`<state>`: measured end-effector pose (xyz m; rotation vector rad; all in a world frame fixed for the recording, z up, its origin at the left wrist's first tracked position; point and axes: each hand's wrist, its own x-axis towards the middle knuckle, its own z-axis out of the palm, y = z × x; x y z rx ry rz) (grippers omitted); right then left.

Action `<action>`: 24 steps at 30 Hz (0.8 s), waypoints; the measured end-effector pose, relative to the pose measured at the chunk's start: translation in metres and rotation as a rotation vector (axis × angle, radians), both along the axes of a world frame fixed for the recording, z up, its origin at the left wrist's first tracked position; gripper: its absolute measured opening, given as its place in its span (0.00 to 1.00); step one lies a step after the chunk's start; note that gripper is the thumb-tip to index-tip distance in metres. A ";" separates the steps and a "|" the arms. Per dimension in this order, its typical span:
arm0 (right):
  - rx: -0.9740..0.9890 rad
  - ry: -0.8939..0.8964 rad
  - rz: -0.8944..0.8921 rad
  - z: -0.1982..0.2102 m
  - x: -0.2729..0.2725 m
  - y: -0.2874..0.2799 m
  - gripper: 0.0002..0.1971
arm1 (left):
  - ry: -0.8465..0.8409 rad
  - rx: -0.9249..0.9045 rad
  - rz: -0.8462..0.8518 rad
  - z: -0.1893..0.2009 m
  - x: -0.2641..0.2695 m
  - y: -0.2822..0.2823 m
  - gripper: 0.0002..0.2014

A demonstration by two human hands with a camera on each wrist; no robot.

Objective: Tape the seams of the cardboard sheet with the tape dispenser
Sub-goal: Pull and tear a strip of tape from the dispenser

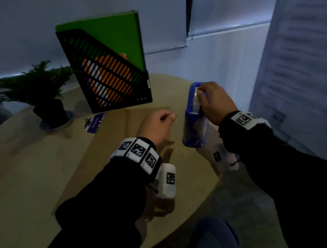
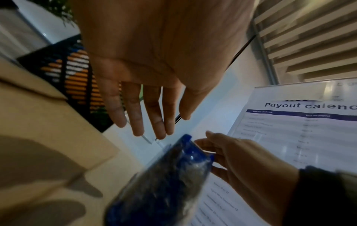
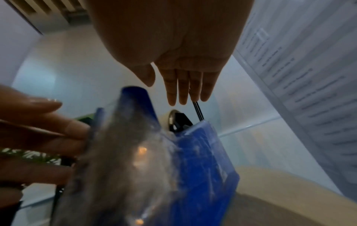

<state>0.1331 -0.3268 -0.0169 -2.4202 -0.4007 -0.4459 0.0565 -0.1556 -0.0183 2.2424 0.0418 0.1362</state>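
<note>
While the right hand point(image 1: 216, 104) grips the blue tape dispenser point(image 1: 194, 117) near its top, raised over the table's point(image 1: 21, 184) 3 o'clock edge, the left hand point(image 1: 156, 126) hangs beside it — fingers loosely curled, holding nothing; the cardboard sheet point(image 1: 108, 152) lies flat beneath.

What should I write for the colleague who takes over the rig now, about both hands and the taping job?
Left hand: open, holds nothing, above the cardboard sheet and just beside the dispenser.
Right hand: at the upper end of the blue tape dispenser. The views do not show clearly whether it holds it.
Things: the sheet lies flat on the table; the dispenser stands upright near the sheet's right side.
Done: the dispenser is brought to the sheet; no tape is visible on it.
Left: tape all the seams.
</note>
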 end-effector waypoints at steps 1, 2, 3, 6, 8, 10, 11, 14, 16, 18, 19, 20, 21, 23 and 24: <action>0.009 0.018 -0.013 -0.002 0.006 -0.003 0.17 | 0.004 -0.028 0.006 -0.002 0.006 -0.009 0.14; 0.019 0.038 -0.022 -0.004 0.011 -0.005 0.18 | 0.011 -0.055 0.017 -0.003 0.012 -0.018 0.15; 0.027 0.062 -0.027 -0.004 0.015 -0.006 0.19 | 0.010 -0.080 0.026 -0.004 0.016 -0.024 0.15; 0.033 0.164 -0.035 -0.001 0.027 -0.009 0.27 | 0.030 -0.119 0.033 -0.002 0.027 -0.037 0.16; -0.017 0.235 -0.035 0.000 0.035 -0.010 0.33 | 0.041 -0.146 0.029 -0.003 0.033 -0.039 0.15; -0.071 0.269 -0.037 0.001 0.040 -0.011 0.33 | 0.066 -0.192 0.026 -0.005 0.038 -0.038 0.17; -0.079 0.269 -0.044 0.002 0.042 -0.012 0.30 | 0.079 -0.216 0.021 -0.007 0.040 -0.037 0.18; -0.074 0.242 -0.033 0.007 0.042 -0.010 0.30 | 0.129 -0.267 -0.010 -0.002 0.044 -0.040 0.17; -0.098 0.237 -0.021 0.008 0.042 -0.009 0.32 | 0.181 -0.277 -0.043 0.008 0.039 -0.043 0.18; -0.134 0.237 -0.017 0.008 0.044 -0.009 0.33 | 0.223 -0.288 -0.043 0.009 0.040 -0.043 0.20; -0.154 0.235 -0.018 0.008 0.044 -0.010 0.33 | 0.235 -0.304 -0.039 0.009 0.042 -0.044 0.21; -0.167 0.232 -0.019 0.008 0.045 -0.010 0.34 | 0.242 -0.329 -0.037 0.010 0.042 -0.044 0.21; -0.178 0.226 -0.021 0.008 0.046 -0.010 0.34 | 0.250 -0.359 -0.031 0.010 0.042 -0.045 0.20; -0.203 0.213 -0.017 0.009 0.047 -0.011 0.35 | 0.298 -0.412 0.002 0.009 0.044 -0.046 0.19; -0.215 0.209 -0.015 0.009 0.048 -0.011 0.35 | 0.315 -0.428 0.023 0.008 0.046 -0.047 0.17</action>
